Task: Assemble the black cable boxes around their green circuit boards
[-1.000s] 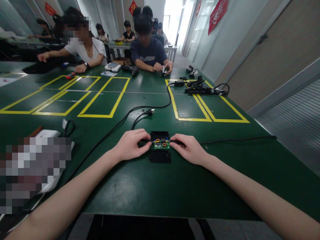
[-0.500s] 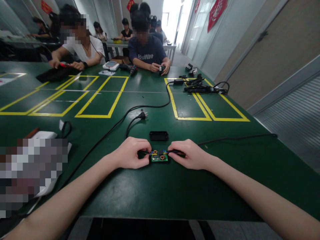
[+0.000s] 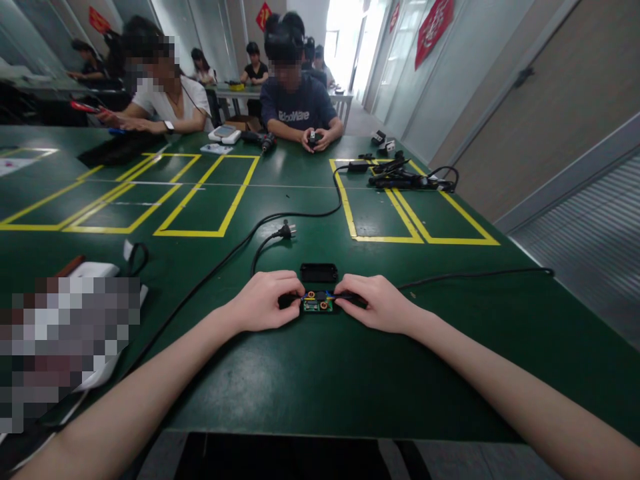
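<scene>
holding a small green circuit board point(image 3: 318, 305) by both ends, just on the near side of the black shell point(image 3: 319, 272) – almost against its near edge, low over the green table point(image 3: 320, 387). left hand point(image 3: 267, 309) near-left of the shell, fingers curled shut on the black collar of the plug cord point(image 3: 253, 263) at the board's left end. right hand point(image 3: 379, 303) near-right of the shell, thumb and fingers pinched closed on the collar of the right cord point(image 3: 475, 275), that cord trailing off far to the shell's right.

half a second back: same pinch on both sides, but with a clear strip of green between board and shell; strip now all but closed, board and both hands brought up toward the shell. a full second back: board close against the shell much as now, with a second black piece on its near side – not to be made out now.

plug point(image 3: 286, 231) just beyond the shell and slightly left, unmoved. long black cable point(image 3: 300, 215) further beyond. yellow tape boxes point(image 3: 225, 193) beyond and left of the shell, bundle of black adapters point(image 3: 400, 177) beyond and right. white device point(image 3: 93, 269) well to the shell's left. straight beyond the shell, a person in a dark blue shirt point(image 3: 300, 110), hands now drawn together.
</scene>
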Available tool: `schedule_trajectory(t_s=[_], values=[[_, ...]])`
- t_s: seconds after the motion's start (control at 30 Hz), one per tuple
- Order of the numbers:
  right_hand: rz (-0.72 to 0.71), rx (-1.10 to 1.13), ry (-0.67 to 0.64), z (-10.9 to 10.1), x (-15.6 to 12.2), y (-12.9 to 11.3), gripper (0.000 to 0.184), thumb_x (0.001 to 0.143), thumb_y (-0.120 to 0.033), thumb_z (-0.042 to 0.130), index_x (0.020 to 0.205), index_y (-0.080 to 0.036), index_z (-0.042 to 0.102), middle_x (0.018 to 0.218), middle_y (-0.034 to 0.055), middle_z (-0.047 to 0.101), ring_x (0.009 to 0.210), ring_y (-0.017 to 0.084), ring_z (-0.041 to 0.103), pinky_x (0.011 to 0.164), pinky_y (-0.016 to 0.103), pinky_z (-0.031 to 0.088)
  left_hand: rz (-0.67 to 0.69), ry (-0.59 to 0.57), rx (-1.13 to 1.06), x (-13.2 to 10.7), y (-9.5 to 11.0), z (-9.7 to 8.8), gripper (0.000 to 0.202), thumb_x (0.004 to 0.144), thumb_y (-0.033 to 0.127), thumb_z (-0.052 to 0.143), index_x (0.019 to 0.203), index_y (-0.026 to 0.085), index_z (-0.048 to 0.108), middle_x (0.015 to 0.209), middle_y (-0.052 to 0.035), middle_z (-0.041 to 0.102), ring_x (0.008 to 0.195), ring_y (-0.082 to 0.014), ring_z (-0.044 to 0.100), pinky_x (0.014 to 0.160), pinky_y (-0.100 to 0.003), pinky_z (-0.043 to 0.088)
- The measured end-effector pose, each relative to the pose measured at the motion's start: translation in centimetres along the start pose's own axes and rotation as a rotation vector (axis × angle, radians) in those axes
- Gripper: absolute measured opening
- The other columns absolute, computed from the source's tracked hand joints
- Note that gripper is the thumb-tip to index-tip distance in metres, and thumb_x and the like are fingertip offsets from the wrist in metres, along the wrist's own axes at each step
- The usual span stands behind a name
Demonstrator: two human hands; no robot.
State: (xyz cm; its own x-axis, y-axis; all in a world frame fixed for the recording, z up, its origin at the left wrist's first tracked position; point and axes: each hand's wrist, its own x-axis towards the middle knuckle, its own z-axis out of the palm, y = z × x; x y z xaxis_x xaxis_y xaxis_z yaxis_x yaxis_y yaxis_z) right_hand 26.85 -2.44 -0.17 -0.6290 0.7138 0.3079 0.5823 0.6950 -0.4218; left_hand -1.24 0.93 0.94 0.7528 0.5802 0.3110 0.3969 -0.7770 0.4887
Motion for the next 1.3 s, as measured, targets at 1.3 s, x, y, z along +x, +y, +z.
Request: schedule_trajectory(t_s=[1.3], values=[[-0.239, -0.065, 0.069, -0.2, 0.5, 0.5, 0.012, 0.094, -0.030, 0.064, 0.087, -0.020, 0.065, 0.087, 0.0074, 0.069, 0.078, 0.020, 0.062, 0.068, 0.032, 0.050, 0.075, 0.000, 0.118, 0.5, 0.4, 0.3, 0.014, 0.095, 0.028, 0.062, 0.089, 0.019, 0.071, 0.087, -0.0058, 0.071, 0.083, -0.0203, 0.064, 0.075, -0.032, 0.053]])
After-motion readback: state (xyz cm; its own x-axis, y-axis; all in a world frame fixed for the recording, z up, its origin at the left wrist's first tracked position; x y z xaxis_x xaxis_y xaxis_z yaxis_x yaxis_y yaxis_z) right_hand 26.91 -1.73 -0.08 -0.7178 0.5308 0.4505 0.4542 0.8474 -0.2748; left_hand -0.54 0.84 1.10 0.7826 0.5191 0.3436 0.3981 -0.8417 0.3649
